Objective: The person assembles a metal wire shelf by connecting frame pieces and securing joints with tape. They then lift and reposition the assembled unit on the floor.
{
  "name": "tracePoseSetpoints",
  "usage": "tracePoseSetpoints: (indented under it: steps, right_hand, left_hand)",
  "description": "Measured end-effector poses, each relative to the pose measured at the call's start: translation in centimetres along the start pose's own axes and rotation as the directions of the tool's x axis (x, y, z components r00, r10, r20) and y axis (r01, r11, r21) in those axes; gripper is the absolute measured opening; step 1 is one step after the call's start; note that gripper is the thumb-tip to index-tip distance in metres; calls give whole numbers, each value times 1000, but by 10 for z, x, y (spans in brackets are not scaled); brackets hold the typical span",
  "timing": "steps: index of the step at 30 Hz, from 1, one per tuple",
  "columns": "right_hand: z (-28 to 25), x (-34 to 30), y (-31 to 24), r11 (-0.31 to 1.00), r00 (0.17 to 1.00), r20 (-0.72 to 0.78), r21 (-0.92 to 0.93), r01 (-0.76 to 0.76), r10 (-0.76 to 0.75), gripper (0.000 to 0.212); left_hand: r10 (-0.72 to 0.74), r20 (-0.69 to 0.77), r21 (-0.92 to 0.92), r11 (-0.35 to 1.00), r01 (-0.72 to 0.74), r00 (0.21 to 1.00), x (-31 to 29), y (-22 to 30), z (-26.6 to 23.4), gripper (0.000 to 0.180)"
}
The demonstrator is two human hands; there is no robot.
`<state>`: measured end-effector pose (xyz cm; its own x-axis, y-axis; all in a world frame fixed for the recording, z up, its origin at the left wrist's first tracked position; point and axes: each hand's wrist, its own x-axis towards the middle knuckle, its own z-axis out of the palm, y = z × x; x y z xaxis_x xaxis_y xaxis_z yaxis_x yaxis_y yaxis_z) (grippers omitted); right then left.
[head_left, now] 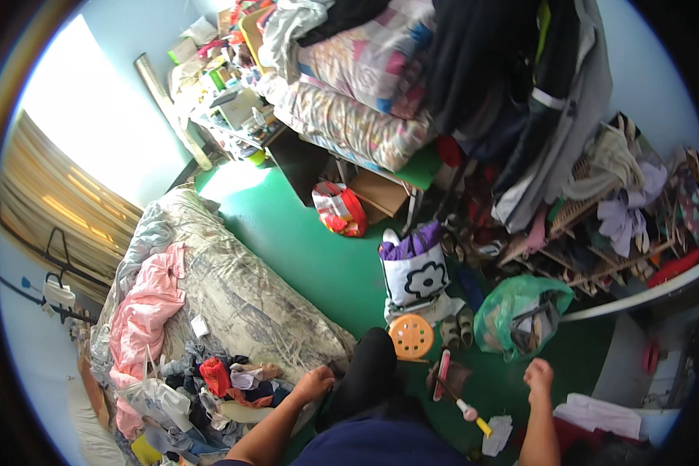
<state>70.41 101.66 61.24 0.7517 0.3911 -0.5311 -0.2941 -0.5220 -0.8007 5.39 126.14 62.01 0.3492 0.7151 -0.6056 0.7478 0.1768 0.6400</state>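
My left hand [314,382] is beside the edge of the bed [260,299], near my dark-trousered knee. Its fingers are curled in and nothing shows in them. Out to the right, my right hand [537,375] hangs above the floor in a loose fist, with no object visible in it. The green plastic bag [512,318], stuffed with dark and grey things, stands just beyond it. Left of that hand, a long-handled tool with a white, pink and yellow end [470,413] lies by a crumpled pale cloth [498,435].
Mixed clothes and a white bag [155,404] lie heaped on the bed beside a pink garment [144,311]. Ahead are an orange round stool [410,337], a flower-print tote [417,278] and a red-and-white bag [339,210]. Folded quilts [357,113] and a crowded rack [582,225] stand beyond.
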Motion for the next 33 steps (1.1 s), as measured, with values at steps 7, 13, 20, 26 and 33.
tracePoseSetpoints:
  steps: [7,13,20,26,33]
  right_hand:
    - [62,-18,-43,973,998,50,-229,36,-25,19]
    - [149,-1,-119,914,995,44,-391,104,-94,22]
    - [366,-5,-214,431,958,285,-862,267,-25,36]
    - [549,58,-233,413,710,686,-607,679,-158,32]
    - [870,17,-393,127,194,962,-172,977,-194,42]
  left_hand:
    - [42,43,-13,999,-41,998,92,12,-51,26]
    - [148,-17,19,989,-147,989,198,-36,-99,28]
    - [24,-49,76,997,-20,999,275,-83,-233,31]
    - [-147,-295,-105,987,121,944,284,-87,-361,26]
    - [-366,-380,-351,907,234,850,288,-88,-437,25]
